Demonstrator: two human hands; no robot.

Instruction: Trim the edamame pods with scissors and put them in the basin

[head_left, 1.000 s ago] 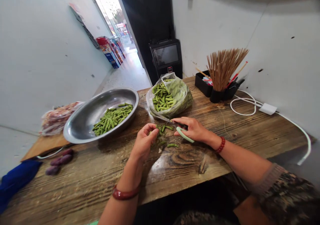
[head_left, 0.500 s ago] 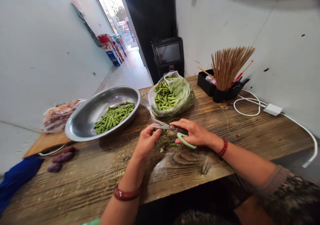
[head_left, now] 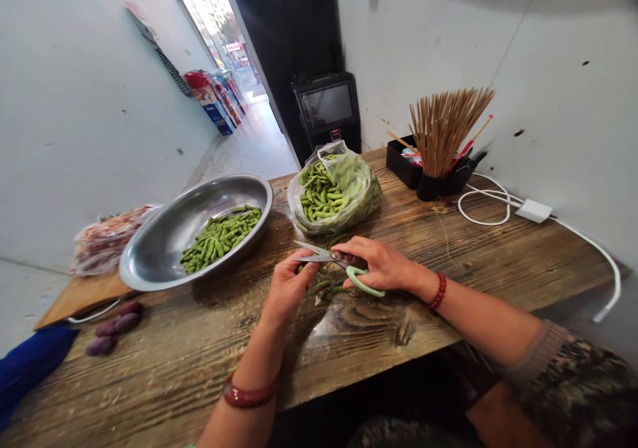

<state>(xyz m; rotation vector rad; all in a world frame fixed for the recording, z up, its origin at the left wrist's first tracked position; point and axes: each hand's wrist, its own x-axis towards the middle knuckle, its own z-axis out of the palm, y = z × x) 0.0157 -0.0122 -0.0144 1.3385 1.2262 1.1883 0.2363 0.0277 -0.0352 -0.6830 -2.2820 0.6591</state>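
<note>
My right hand is closed around the pale green handles of a pair of scissors. Their blades are parted and point left, over the fingertips of my left hand. Thumb and fingers of that left hand pinch a green soybean pod, mostly hidden by the fingers. Just beyond my hands stands a clear plastic bag full of green pods. To the left, a wide steel basin holds a heap of pods. A few loose pods and scraps lie on the wood under my hands.
A bundle of thin sticks stands in a black holder at the back right, beside a white cable. Several purplish-red oblong items, a blue cloth and a bagged reddish pile lie left on the wooden table.
The whole view has shifted slightly, moving things a little to the left. Both hands keep nearly the same pose, and the scissor blades remain parted near my left fingertips.
</note>
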